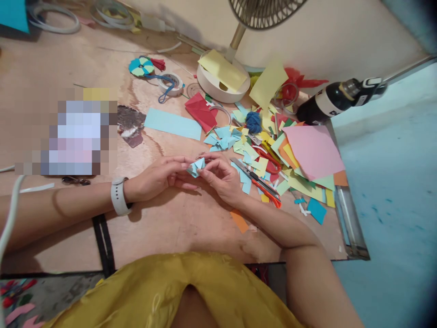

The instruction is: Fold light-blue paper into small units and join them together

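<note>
The left hand [165, 175] and right hand [222, 178] pinch opposite edges of a small folded light-blue paper [197, 167] above the plywood tabletop [153, 241]. Pointed folds are already made; whether more remain is hard to tell. At its eleven o'clock, a light-blue paper strip [172, 123] lies unfolded.

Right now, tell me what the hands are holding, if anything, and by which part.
A small folded light-blue paper: the left hand holds its left side, the right hand its right side. The exact contact spots are partly hidden.
</note>
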A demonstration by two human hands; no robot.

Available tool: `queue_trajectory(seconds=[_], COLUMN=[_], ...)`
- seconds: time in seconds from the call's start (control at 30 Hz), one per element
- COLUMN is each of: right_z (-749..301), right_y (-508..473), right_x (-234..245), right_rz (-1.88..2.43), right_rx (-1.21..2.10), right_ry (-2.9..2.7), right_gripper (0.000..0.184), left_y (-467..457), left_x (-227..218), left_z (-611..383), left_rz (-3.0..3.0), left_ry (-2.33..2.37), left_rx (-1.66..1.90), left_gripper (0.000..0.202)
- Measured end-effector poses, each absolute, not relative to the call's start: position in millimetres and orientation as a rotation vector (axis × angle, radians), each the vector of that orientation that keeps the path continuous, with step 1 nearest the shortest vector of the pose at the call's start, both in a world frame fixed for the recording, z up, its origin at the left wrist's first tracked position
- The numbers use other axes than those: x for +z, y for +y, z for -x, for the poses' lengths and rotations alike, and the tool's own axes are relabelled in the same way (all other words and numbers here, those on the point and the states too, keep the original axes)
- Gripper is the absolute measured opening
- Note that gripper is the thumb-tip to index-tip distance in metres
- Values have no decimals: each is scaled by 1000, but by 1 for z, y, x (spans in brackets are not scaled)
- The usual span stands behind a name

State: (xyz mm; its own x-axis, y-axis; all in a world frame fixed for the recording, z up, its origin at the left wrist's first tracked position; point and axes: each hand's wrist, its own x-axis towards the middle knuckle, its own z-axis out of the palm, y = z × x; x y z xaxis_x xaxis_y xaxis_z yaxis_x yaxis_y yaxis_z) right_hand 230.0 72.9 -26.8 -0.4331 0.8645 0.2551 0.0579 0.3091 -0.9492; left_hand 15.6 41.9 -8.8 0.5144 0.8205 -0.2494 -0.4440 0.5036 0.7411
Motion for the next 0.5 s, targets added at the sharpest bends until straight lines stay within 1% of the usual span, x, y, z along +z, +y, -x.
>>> queue_trajectory(seconds=[0.2,0.3,0.5], right_z=[-232,-231,-229], right_y=[73,72,68], right_x=[-28,-29,-30], right_rz=[794,825,850], right_rx=[1128,1150,1257], right_ry=[-1831,-1794,-1722], right_gripper=[21,20,20], left_y=[40,39,38], left_x=[-4,-3,-2], left_z=[-16,-16,-17], left_rz=[-747,-787,-853], left_ry=[749,736,713], left_rx=[808,834,841], left_gripper=[28,31,30])
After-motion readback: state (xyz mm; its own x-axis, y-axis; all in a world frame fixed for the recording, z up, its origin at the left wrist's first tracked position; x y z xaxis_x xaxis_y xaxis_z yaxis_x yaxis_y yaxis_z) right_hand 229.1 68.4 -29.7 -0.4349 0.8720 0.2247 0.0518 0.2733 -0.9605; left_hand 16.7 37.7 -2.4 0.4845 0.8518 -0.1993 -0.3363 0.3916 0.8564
